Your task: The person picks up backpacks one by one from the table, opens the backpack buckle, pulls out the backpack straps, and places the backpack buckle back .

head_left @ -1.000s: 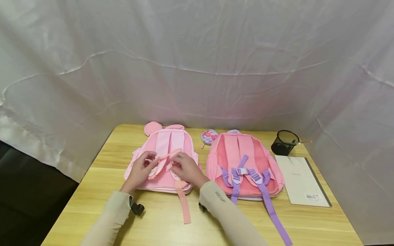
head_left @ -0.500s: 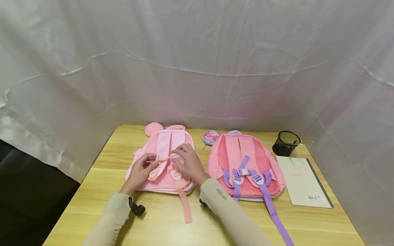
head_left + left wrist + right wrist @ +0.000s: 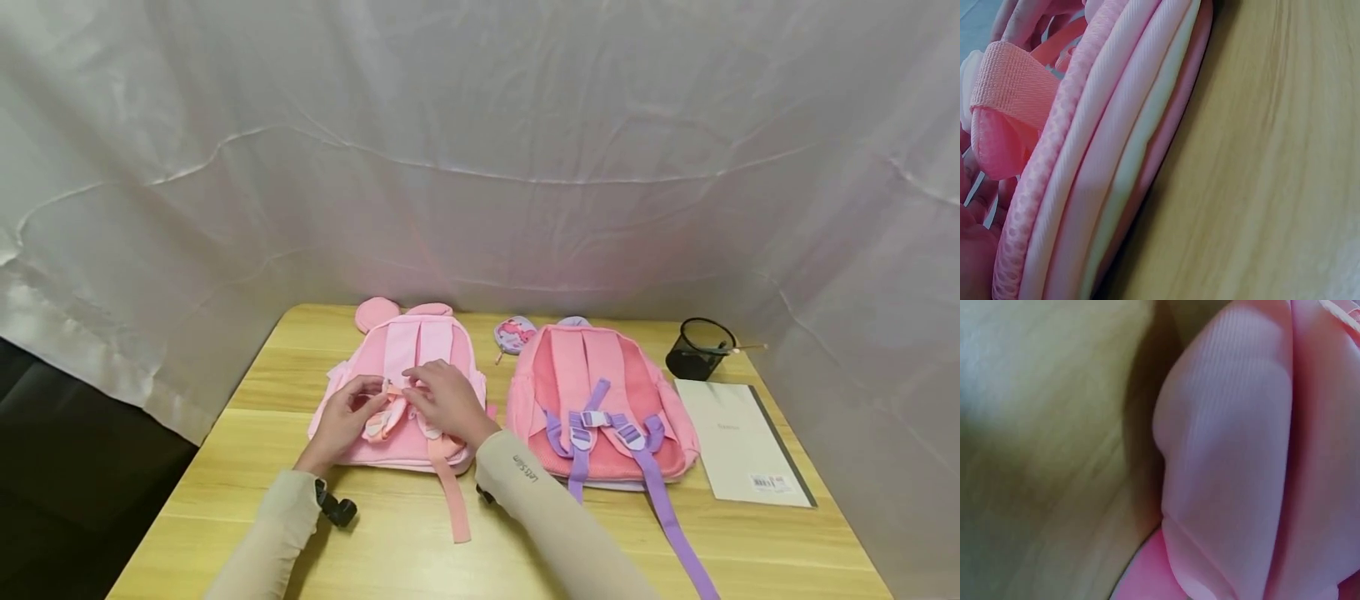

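Observation:
A light pink backpack [image 3: 367, 358] with round ears lies back side up on the table. My left hand [image 3: 341, 427] pinches a coral chest strap [image 3: 394, 391] over its shoulder straps. From the other side, my right hand [image 3: 450, 402] pinches the same strap, thumb and index finger near the left fingertips. A loose coral webbing tail [image 3: 452, 500] hangs over the bag's lower edge onto the table. In the left wrist view a folded coral webbing loop [image 3: 1013, 84] rises beside the bag's layered edge [image 3: 1110, 144]. The right wrist view shows the bag's pink side [image 3: 1229, 437], without the fingers.
To the right lies a second pink backpack [image 3: 585, 358] with purple straps [image 3: 660, 508] and a round unicorn charm [image 3: 515, 333]. Beyond it are a cream notebook [image 3: 738, 437] and a black mesh pen holder [image 3: 693, 358]. Grey curtains [image 3: 480, 167] surround the wooden table [image 3: 405, 550].
My right hand rose over the bag, then moved left and closer to my left hand. The strap span between the hands has shortened. The left hand holds nearly still.

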The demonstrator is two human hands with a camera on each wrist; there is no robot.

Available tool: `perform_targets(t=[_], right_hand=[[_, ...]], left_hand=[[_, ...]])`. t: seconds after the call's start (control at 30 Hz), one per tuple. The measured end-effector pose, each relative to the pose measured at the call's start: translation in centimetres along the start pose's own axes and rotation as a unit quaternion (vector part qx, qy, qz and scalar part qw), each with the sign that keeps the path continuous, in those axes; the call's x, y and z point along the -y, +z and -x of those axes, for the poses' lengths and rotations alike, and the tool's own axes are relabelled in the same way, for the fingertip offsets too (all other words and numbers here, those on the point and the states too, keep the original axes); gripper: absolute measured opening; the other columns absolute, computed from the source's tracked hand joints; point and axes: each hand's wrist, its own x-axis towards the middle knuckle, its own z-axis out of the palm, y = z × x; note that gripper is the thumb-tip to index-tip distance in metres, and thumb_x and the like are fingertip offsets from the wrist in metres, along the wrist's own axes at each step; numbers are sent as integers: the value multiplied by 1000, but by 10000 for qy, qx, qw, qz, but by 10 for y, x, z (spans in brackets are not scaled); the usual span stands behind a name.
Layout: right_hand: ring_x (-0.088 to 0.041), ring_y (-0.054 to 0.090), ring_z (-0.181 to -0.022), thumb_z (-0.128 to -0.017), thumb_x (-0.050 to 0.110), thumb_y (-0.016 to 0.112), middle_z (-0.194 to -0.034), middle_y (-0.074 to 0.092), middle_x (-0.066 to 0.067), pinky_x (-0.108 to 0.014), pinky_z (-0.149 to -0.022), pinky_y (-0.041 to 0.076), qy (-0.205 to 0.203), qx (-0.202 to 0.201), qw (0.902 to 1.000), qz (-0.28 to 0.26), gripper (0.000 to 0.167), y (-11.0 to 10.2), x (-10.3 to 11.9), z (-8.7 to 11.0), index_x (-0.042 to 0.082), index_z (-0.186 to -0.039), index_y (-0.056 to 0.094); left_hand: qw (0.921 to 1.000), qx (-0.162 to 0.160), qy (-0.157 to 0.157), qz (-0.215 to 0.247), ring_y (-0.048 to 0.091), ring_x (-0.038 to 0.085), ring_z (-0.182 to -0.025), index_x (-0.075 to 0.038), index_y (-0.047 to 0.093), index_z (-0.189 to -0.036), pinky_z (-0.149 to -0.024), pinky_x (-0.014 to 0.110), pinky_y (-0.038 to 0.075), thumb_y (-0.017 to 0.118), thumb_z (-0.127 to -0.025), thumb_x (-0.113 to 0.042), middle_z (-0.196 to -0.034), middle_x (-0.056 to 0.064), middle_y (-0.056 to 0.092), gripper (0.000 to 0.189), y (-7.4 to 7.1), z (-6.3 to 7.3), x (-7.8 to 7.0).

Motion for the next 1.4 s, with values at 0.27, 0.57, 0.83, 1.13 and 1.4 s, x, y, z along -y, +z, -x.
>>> perform_targets(t=[0.27, 0.57, 0.83, 1.13, 1.4], right_hand=[[-12, 65, -94, -104, 37, 63, -108, 72, 3, -34, -92, 52, 392, 144, 9989, -204, 32, 3, 2, 0, 19, -129, 70], [-7, 66, -90, -100, 34, 69, -104, 75, 6, -25, -85, 53, 446, 172, 9962, -721, 22, 10, 2, 4, 21, -116, 77], [-7, 65, -92, -98, 32, 73, -104, 73, 6, -24, -85, 52, 540, 199, 9948, -838, 24, 9, 2, 7, 20, -118, 77], [-7, 65, -93, -97, 31, 74, -103, 72, 5, -25, -86, 53, 491, 163, 9956, -775, 25, 9, -3, 6, 18, -118, 77], [-11, 67, -97, -98, 29, 72, -105, 72, 3, -28, -90, 53, 469, 221, 9960, -725, 24, 6, 0, 5, 16, -118, 77]], left_hand=[[9999, 78, -77, -72, 61, 7, -96, -2, 67, -126, -83, 16, 49, 69, -100, -13, -112, 18, 71, 28, -2, 3, -20], [9999, 133, -64, 71, 62, 8, -96, 1, 67, -126, -84, 16, 49, 69, -100, -10, -112, 19, 70, 28, -5, 13, -36], [9997, 94, -203, 116, 61, 6, -96, 0, 67, -126, -83, 16, 49, 69, -100, -13, -113, 19, 70, 29, -2, 13, -33], [9998, 132, -150, 70, 62, 11, -97, -2, 67, -126, -84, 17, 48, 68, -101, -14, -113, 17, 70, 28, -1, 9, -32], [9998, 153, -101, 5, 62, 11, -97, -10, 68, -127, -84, 19, 50, 69, -101, -21, -112, 11, 71, 28, 1, 5, -6]])
